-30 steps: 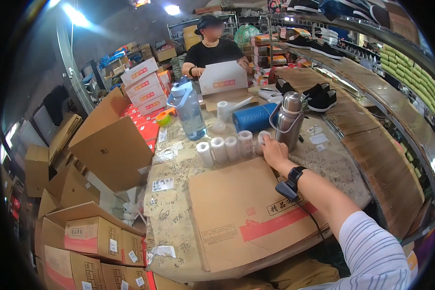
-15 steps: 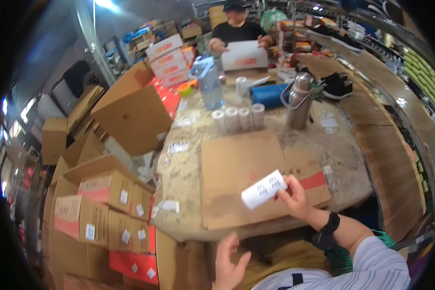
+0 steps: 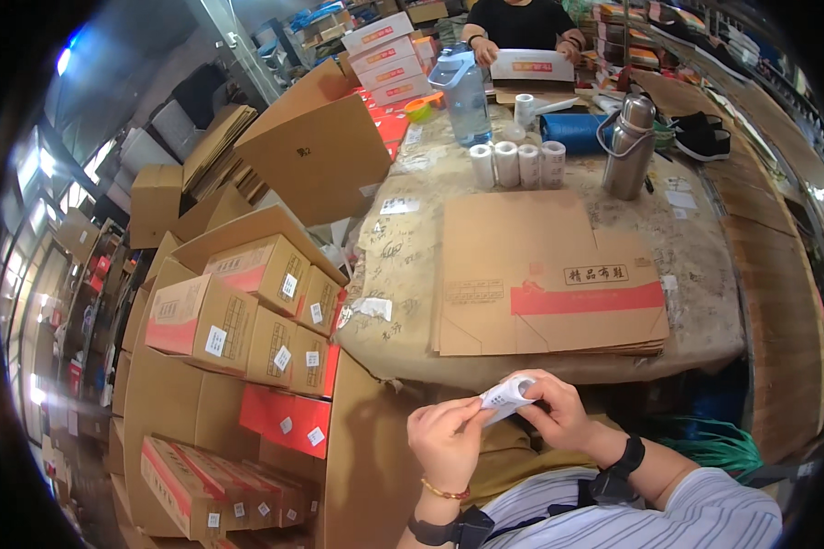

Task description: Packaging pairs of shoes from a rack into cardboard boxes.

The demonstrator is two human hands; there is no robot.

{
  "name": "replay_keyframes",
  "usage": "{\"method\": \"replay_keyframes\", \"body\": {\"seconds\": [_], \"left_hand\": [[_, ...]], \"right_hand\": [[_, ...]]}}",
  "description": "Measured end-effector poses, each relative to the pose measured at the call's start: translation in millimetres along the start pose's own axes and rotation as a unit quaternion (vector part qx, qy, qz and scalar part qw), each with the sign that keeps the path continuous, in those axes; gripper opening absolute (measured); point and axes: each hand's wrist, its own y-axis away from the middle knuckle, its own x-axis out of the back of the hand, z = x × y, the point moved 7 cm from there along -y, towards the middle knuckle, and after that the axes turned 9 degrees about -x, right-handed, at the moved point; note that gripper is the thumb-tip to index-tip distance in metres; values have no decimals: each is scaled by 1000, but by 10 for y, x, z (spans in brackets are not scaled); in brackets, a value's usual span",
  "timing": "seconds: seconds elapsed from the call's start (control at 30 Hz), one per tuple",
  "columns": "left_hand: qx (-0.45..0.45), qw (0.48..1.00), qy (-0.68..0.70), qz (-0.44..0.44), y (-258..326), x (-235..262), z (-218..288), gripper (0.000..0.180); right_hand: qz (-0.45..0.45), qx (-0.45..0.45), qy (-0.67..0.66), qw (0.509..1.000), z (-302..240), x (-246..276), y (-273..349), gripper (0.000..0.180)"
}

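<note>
Both hands, left hand [image 3: 444, 437] and right hand [image 3: 556, 409], pinch one label roll [image 3: 506, 398] near the body, its loose end just lifted, peeling judged barely begun; beyond lie flat cartons [image 3: 545, 274] on the worktop [image 3: 403, 265], then four rolls [image 3: 518, 165] untouched.

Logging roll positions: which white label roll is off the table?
The label roll pinched between the left hand and right hand, below the table edge. The four others stand in a row on it.
</note>
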Motion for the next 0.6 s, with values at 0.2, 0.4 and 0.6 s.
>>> {"method": "replay_keyframes", "body": {"seconds": [0.2,0.4,0.6], "left_hand": [[-157,977,-137,42,-57,27,309,18],[29,858,508,68,-45,294,145,12],[-209,570,793,-48,-229,741,1228,22]], "right_hand": [[65,-135,-105,983,356,-35,144,13],[105,-208,-218,948,482,25,91,7],[55,-229,-215,948,696,-55,202,10]]}}
